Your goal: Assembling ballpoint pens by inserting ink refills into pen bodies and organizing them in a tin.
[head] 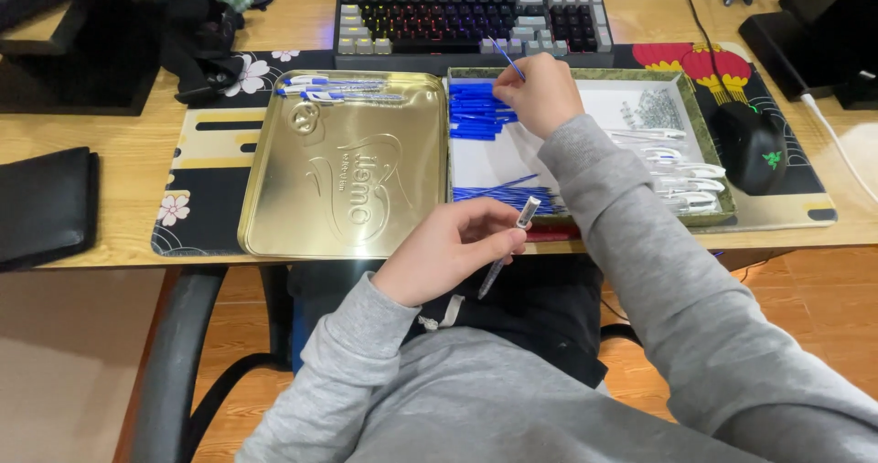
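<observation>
The left hand [448, 248] pinches a clear pen barrel [508, 244] at the counter [110, 166] edge; the right hand [538, 93] pinches a blue refill [506, 58] (thin, tilted) above the partitioned tray [704, 129].

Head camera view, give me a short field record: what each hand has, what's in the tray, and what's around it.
left hand: holds a clear pen barrel over the lap
right hand: pinches a thin blue refill above the tray
tray: blue caps, blue refills, white clips, small springs
gold tin lid: left of tray, finished pens on its far edge
behind: keyboard
right of tray: black mouse
</observation>
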